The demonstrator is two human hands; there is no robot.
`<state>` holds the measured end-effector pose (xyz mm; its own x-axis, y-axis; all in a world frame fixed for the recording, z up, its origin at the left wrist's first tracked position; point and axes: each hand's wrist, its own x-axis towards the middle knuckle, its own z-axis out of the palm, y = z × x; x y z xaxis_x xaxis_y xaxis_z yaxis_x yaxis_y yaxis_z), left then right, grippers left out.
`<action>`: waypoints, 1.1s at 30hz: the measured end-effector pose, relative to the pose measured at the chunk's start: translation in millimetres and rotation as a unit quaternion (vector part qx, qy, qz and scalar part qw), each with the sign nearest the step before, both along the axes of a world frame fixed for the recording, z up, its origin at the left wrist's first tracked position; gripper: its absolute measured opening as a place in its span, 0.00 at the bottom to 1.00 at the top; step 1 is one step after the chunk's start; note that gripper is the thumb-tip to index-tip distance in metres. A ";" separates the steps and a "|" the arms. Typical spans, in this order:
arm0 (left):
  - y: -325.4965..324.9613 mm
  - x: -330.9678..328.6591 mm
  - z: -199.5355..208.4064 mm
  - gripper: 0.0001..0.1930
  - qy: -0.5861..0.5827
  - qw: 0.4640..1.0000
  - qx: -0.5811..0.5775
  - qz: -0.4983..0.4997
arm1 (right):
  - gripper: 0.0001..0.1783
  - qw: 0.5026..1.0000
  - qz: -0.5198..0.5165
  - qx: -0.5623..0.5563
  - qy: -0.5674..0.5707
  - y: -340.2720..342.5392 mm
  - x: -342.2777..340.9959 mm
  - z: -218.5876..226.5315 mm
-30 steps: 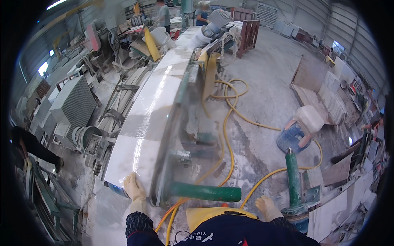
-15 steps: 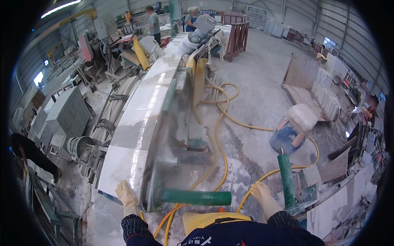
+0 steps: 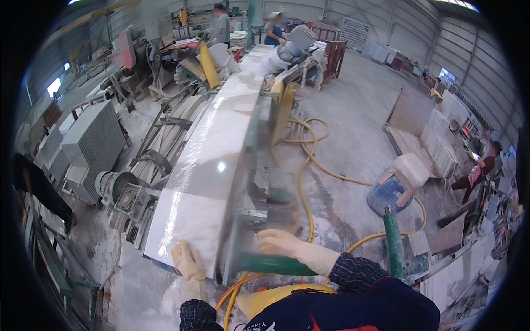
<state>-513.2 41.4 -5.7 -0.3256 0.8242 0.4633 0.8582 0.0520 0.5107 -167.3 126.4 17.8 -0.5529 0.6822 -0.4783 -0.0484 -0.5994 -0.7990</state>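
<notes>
we are mid-way through running a long white polished stone slab (image 3: 212, 160) along the bench, the grey blurred cutting machine (image 3: 251, 187) sitting on its right edge. our left gloved hand (image 3: 187, 260) lies flat, fingers spread, on the near end of the slab, gripping nothing. our right gloved hand (image 3: 279, 243) rests over the green cylindrical handle (image 3: 270, 265) at the machine's near end; we cannot tell whether the fingers curl fully round it. we judge that the next move calls for a steady push along the slab's length, left palm holding the stone still.

a yellow rubber hose (image 3: 303, 182) loops on the floor just right of the machine and could snag. a blue bucket (image 3: 389, 193) stands further right, a second green post (image 3: 393, 245) nearer. a grey motor (image 3: 116, 187) sits left of the slab. two people work at the far end.
</notes>
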 end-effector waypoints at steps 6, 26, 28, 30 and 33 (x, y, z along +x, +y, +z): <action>-5.7 -1.6 -18.9 0.24 -0.004 0.999 0.048 0.011 | 0.37 0.999 -0.019 0.018 -0.026 6.6 -107.3 -12.8; -13.0 4.4 -92.6 0.22 -0.299 0.860 0.252 0.327 | 0.22 0.991 -0.055 -0.060 0.105 49.6 -210.1 -36.8; -28.7 7.1 -118.0 0.25 -0.430 0.824 0.146 0.340 | 0.22 0.994 -0.046 -0.017 0.096 30.5 -209.7 -27.7; -41.7 -3.6 -131.5 0.27 -0.567 0.760 0.114 0.298 | 0.22 0.996 -0.060 0.066 -0.032 14.8 -221.6 -7.6; -62.3 -11.7 -127.1 0.28 -0.671 0.696 0.100 0.234 | 0.24 0.975 0.012 0.198 -0.102 -5.0 -224.9 29.7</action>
